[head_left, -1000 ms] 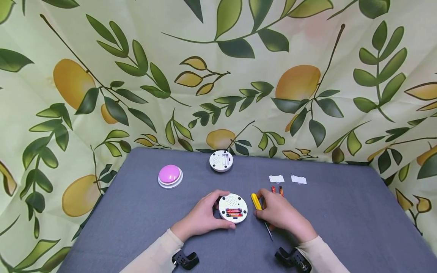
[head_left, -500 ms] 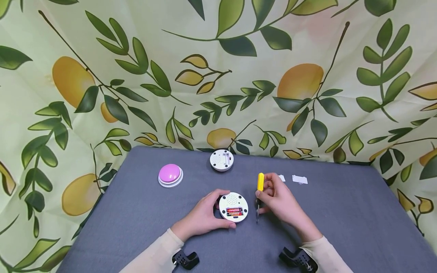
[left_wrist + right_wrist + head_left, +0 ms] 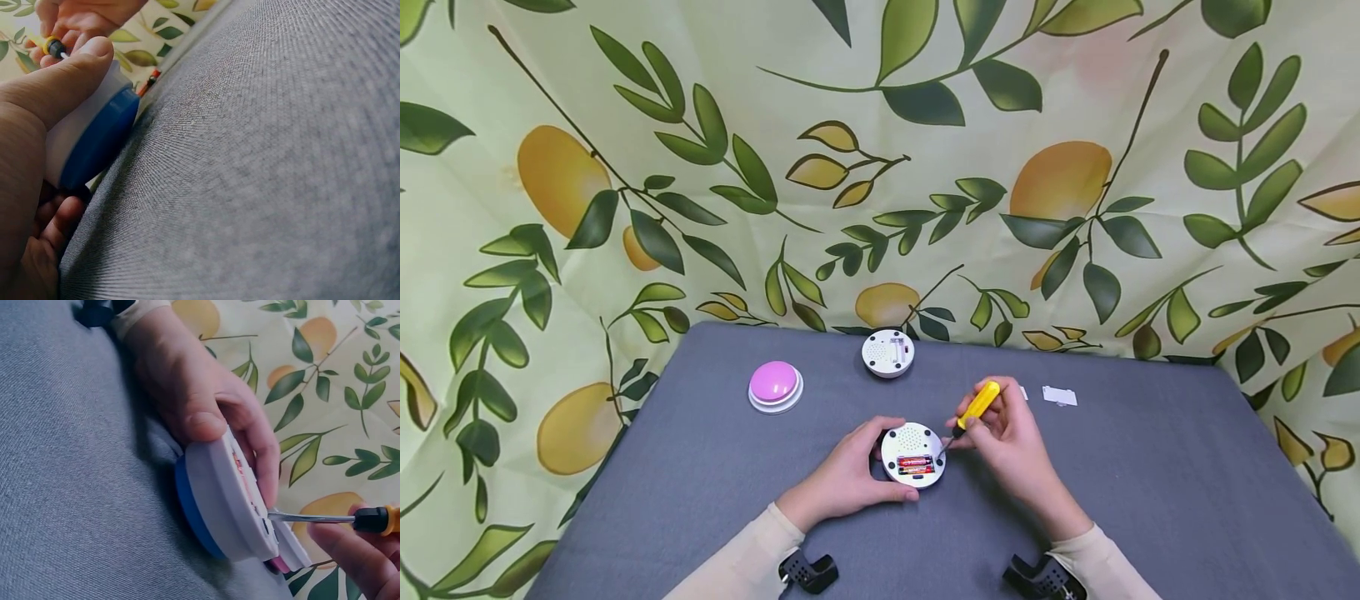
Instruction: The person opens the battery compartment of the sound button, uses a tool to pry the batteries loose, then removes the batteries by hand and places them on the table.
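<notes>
The white round unit (image 3: 912, 440) is sitting near the front middle of the worktop (image 3: 715, 508), battery side facing up, with its blue dome (image 3: 103, 134) pointing down. Whether the dome is bearing on the cloth cannot be told. Two red batteries (image 3: 915, 465) are lying side by side in the uncovered compartment. The unit is looking light and stiff, a hollow plastic shell by judgement; its smooth, curved side is likely offering little bite, and the rounded dome may be letting it rock. A hold on opposite sides of the rim, off the face, is seeming soundest.

The left hand (image 3: 850, 475) is gripping the unit so, thumb at the near edge and fingers curving round the far side. The right hand (image 3: 1017, 446) is pinching a yellow-handled screwdriver (image 3: 981, 402), fingers closed on it, its tip appearing to touch the face near the right edge.

Farther out, a second white unit (image 3: 887, 353) is lying at the back, a pink-topped button (image 3: 773, 383) is standing to the left, and a white cover (image 3: 1060, 396) is lying to the right.
</notes>
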`<act>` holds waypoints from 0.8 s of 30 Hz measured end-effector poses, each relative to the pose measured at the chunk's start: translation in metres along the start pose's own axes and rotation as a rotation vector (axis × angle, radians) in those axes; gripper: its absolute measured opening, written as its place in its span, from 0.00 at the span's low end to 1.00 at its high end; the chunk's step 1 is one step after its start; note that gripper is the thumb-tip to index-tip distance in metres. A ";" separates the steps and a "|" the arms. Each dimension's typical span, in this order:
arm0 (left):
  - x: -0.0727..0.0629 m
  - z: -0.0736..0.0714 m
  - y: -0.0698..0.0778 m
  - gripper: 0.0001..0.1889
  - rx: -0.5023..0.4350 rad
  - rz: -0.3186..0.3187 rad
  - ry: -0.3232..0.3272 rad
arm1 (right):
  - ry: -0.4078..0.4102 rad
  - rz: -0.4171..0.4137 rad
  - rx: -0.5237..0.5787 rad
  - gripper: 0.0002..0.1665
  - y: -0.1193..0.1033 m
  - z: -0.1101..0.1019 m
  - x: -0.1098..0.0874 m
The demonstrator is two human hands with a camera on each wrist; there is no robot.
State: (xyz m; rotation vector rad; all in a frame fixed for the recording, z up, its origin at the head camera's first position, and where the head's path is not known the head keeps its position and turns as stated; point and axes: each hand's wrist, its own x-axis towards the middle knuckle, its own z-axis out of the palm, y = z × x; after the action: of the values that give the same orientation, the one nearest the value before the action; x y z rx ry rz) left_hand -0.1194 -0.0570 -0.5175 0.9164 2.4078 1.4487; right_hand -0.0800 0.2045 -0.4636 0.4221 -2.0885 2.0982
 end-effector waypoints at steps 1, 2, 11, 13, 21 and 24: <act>0.000 0.000 0.000 0.48 -0.001 -0.003 -0.001 | -0.005 -0.015 -0.004 0.22 0.001 0.000 -0.001; 0.000 0.000 0.000 0.48 0.001 -0.004 -0.001 | -0.011 -0.030 -0.007 0.22 0.002 0.000 -0.001; 0.001 0.000 0.000 0.48 0.015 0.003 -0.001 | -0.098 -0.110 -0.025 0.22 0.007 -0.001 -0.003; 0.000 0.000 0.000 0.48 0.014 0.000 -0.002 | -0.111 -0.110 -0.032 0.22 0.007 -0.001 -0.002; 0.000 0.000 0.001 0.47 0.017 0.000 0.004 | -0.122 -0.080 -0.058 0.18 0.004 -0.001 -0.001; 0.000 0.000 0.001 0.48 0.021 0.002 0.005 | -0.113 -0.064 -0.057 0.16 0.004 0.000 -0.002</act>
State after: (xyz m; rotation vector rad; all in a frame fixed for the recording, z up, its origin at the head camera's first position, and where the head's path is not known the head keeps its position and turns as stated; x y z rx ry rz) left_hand -0.1188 -0.0567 -0.5170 0.9208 2.4308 1.4311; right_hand -0.0797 0.2048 -0.4678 0.6042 -2.1590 2.0177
